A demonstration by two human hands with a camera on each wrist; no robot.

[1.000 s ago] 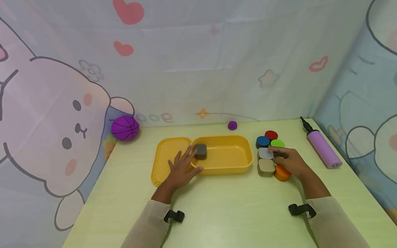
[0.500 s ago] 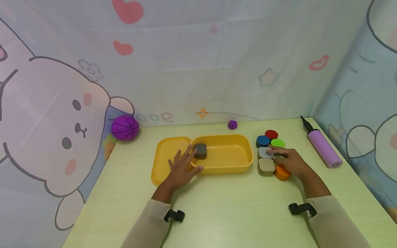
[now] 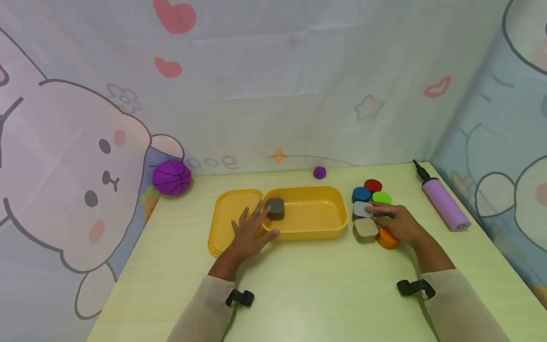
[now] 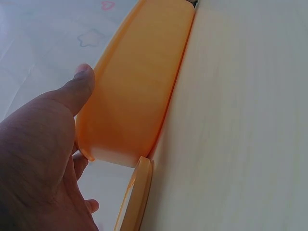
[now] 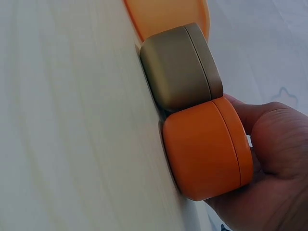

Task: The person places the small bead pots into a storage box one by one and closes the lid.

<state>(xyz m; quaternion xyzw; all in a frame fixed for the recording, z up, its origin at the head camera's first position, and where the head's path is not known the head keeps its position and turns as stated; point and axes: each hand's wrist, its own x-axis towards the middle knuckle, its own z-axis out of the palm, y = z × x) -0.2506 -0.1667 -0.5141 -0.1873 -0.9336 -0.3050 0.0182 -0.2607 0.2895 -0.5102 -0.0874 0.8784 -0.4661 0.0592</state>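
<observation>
1. Both hands rest on the pale yellow-green, faintly wood-grained table [image 3: 307, 294], sleeves in beige cloth. The left hand [image 3: 249, 232] lies flat with fingers spread and straight, its thumb pressed against the smooth near wall of the deep yellow plastic tub [image 3: 316, 230]; its fingers lie over the tub's left rim.
2. The right hand [image 3: 395, 222] sits among a cluster of small lidded pots, its fingertips on the light grey rounded-square pot [image 3: 362, 209]. Whether the fingers grip that pot or only rest on its lid cannot be told.
3. Nearest in that cluster are a round orange matte pot [image 5: 207, 149], lying against the palm, and a taupe rounded-square pot [image 5: 180, 67] touching it.
4. Under the left hand lies a flat yellow plastic lid [image 3: 226, 223] with a raised edge, set just beside the tub's left end.
5. Inside the tub, at its left end by the left fingertips, sits a dark grey rounded-square pot [image 3: 275, 207].
6. Farther back in the cluster stand round pots with blue [image 3: 361, 194], green [image 3: 381, 196] and red [image 3: 372, 185] lids.
7. Well to the right lies a lilac cylindrical hand pump [image 3: 444, 204] with a black nozzle.
8. Along the far edge are a small purple lump [image 3: 319, 172] and, far left, a purple basketball-patterned ball [image 3: 172, 177], against a cartoon-printed fabric backdrop [image 3: 273, 85].
</observation>
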